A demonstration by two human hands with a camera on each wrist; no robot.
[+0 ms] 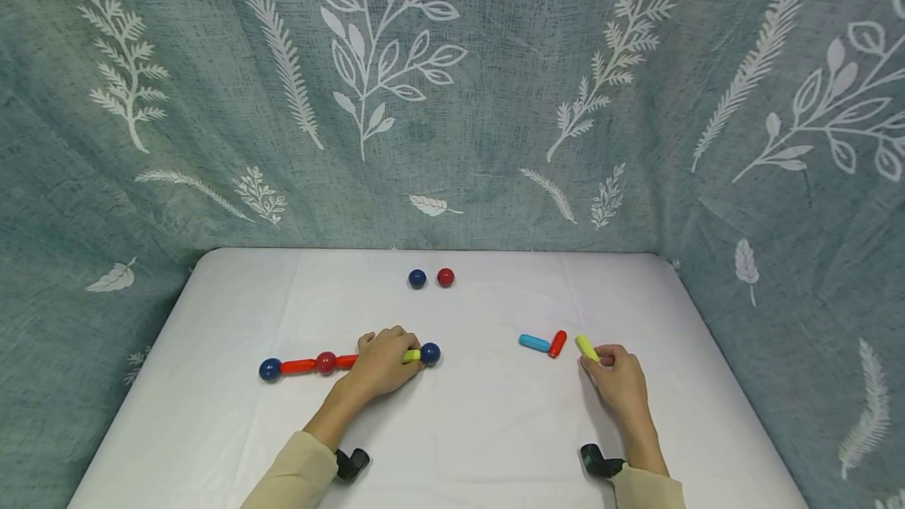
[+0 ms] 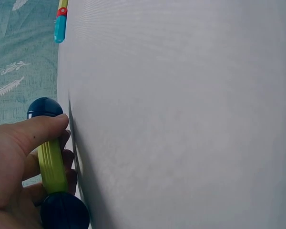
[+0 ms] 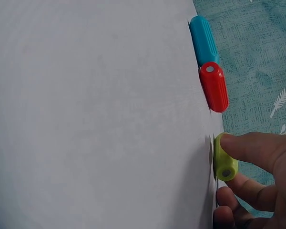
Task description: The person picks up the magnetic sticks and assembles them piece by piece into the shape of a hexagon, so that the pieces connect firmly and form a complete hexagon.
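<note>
Chain check: where's that ball-and-rod chain (image 1: pixel 326 363), and who's got it?

Lower half of the head view, left of centre, laid along the white cloth (image 1: pixel 481 430). Left hand (image 1: pixel 385 364) has thumb and fingers curled round its yellow-green link (image 2: pixel 52 167), right by the blue end ball (image 1: pixel 430 353) — to steady that end, I'd guess.

And the right hand (image 1: pixel 618 379)?

Lower right, thumb and finger nearly together, pinching a loose yellow-green rod (image 1: pixel 586 347) by one end so the other pokes out free. Its grey end disc (image 3: pixel 227 173) looks like a magnet to me. Loose blue rod (image 1: pixel 534 343) and loose red rod (image 1: pixel 558 344) lie just left, probably kept handy — can't say why the spare blue ball (image 1: pixel 417 279) and spare red ball (image 1: pixel 445 278) sit farther up, near centre.
</note>
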